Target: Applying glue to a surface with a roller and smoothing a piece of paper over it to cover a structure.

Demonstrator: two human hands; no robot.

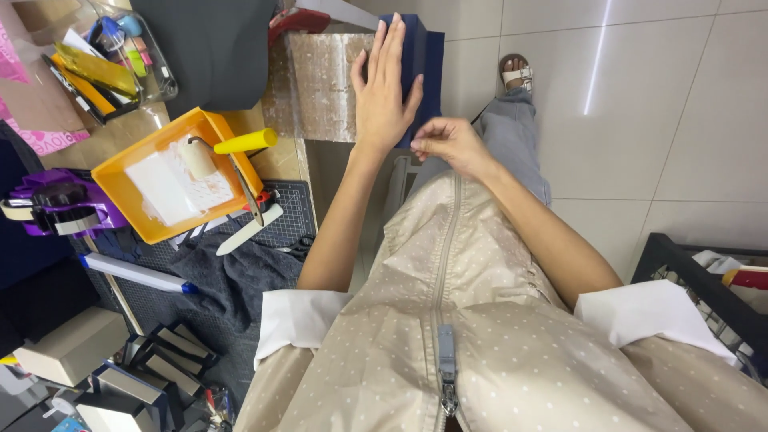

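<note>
Under left hand (384,96), dark blue box (418,48)

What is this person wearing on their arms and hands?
Both hands, left hand and right hand, are bare: no gloves or rings show. White sleeves are rolled up above the elbows, under a beige dotted apron with a front zip.
</note>
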